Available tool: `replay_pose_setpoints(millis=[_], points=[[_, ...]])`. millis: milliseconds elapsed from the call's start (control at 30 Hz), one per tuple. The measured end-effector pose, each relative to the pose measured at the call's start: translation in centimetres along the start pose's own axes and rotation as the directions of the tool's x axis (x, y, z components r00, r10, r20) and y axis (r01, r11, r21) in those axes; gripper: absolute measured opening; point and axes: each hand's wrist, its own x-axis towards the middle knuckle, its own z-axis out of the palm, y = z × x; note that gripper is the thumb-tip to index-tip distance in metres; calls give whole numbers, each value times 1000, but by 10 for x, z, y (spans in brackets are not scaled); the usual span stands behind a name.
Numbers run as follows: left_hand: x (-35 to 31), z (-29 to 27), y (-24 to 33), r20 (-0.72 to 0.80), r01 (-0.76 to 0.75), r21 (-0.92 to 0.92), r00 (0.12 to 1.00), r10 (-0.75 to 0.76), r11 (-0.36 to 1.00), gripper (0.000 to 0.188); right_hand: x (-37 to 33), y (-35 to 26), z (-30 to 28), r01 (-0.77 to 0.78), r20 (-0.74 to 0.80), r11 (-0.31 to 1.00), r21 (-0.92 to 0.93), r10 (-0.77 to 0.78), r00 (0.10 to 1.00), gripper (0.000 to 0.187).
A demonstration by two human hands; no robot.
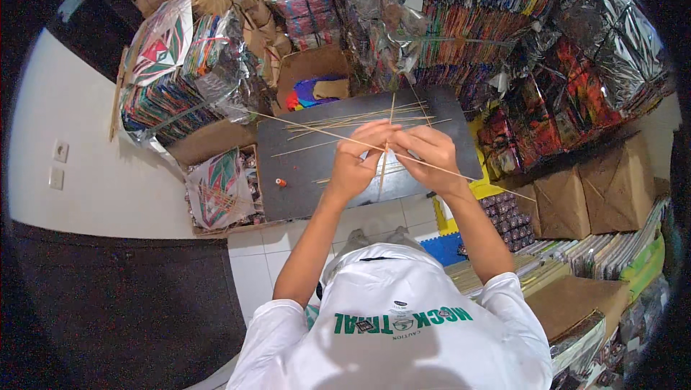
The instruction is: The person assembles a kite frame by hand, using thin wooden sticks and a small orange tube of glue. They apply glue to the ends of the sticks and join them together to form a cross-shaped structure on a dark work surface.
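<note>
I see L hand (356, 163) & R hand (430, 154) pinching crossed bamboo sticks (386, 151) at frame ctr; long stick runs upper-left to lower-right.

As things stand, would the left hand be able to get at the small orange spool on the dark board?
Probably yes. The left hand is pinching crossed thin sticks with the right hand, but the orange spool sits uncovered on the dark board just to its left, nothing between.

Our hands (392, 156) meet above the board (302, 174); loose sticks (360, 120) lie on its far side (a spool (281, 183) sits left).
</note>
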Motion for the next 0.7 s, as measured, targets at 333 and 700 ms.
replay_pose_setpoints(millis=[333, 700], points=[[-6, 2, 10, -56, -199, 235, 974, 217, 952, 28, -16, 2, 2, 253, -52, 953, -169, -265, 963, 26], [-18, 4, 16, -74, -257, 318, 953, 295, 912, 26, -18, -7, 1, 304, -47, 938, -167, -315, 948, 27]])
